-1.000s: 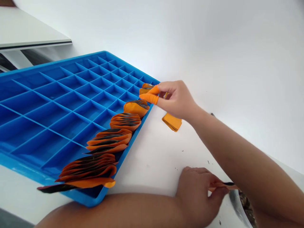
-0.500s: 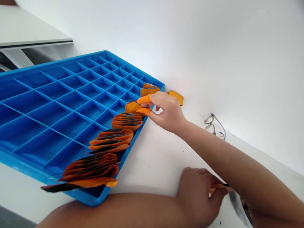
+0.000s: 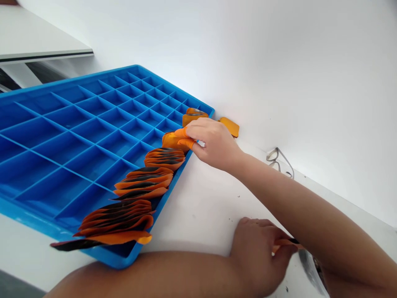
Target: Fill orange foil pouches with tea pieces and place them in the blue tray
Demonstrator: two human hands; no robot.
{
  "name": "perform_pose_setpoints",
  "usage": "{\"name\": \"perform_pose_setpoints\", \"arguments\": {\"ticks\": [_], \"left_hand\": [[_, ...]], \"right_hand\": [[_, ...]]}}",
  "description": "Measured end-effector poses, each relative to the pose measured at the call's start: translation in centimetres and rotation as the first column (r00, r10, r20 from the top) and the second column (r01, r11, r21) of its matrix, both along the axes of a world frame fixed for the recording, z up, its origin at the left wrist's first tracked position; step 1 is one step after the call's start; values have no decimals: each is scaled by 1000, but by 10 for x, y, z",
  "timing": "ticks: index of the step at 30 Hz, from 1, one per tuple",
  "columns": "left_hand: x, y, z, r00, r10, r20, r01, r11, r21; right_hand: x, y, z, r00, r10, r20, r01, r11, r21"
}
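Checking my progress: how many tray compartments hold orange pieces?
5, all in the blue tray's right column: nearest stack, second stack, third stack, fourth stack pinched by the right hand, far-corner stack. None looks hidden. A loose stack lies on the table beyond.

Right hand pinching orange sheets in blue tray, left hand on white table

Blue tray holds orange-and-black folded sheets; fingertip covers orange.
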State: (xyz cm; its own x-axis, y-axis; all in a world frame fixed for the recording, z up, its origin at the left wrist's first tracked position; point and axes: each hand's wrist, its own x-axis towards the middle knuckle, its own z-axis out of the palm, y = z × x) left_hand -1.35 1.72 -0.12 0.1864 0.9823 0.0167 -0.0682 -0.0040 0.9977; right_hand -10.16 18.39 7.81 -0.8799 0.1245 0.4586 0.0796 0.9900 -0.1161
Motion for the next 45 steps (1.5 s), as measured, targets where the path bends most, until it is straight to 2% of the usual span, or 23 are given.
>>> {"name": "perform_pose_setpoints", "arguments": {"ticks": [5,8,12,15,17,20,24,28,31,32,34,36,38,39,41,45], "left_hand": [[2,-1,-2,999,8,-46,-7,1000,11],[3,-1,-4,998,8,-63,-7,1000,16],[1,1,-2,1000,-9,-29,10,1000,28],[1,2,0,999,-29,-24,30,999,31],[1,2,0,999,-22,-33,23,1000,22],[2,1,-2,999,-2,-44,3,1000,13],[2,0,-3,999,7,-46,-5,999,40],[3,0,-3,1000,10,-20,-10,1000,8],[3,0,-2,999,32,-1,-32,999,-17],[2,1,-1,999,39,-9,-39,999,-22],[1,1,2,997,63,-43,-65,997,-50],[-2,2,6,993,97,-71,-104,989,-109],[-4,3,9,992,104,-66,-114,980,-165],[-5,3,10,993,101,-57,-109,978,-178],[-6,4,11,994,102,-33,-107,978,-180],[-5,4,9,993,111,-30,-114,984,-137]], "right_hand": [[-2,6,7,988,112,106,-134,966,222],[0,8,11,985,109,132,-141,955,262],[0,4,4,988,17,151,-50,976,212],[1,1,-3,988,-32,151,17,995,101],[3,2,-2,987,-38,156,36,999,15],[10,4,11,989,-43,140,64,986,-151],[29,5,42,992,-121,40,127,916,-381],[62,-2,70,971,-234,39,232,901,-366],[100,-15,88,950,-294,105,312,871,-380],[115,-20,92,936,-313,162,352,851,-390],[149,-33,97,860,-369,354,495,774,-396],[181,-45,97,733,-387,560,633,688,-353],[204,-58,92,585,-423,692,752,602,-268],[211,-64,89,534,-410,740,781,576,-244],[214,-75,83,481,-349,804,798,555,-236],[195,-84,81,449,-284,847,808,533,-250]]}}
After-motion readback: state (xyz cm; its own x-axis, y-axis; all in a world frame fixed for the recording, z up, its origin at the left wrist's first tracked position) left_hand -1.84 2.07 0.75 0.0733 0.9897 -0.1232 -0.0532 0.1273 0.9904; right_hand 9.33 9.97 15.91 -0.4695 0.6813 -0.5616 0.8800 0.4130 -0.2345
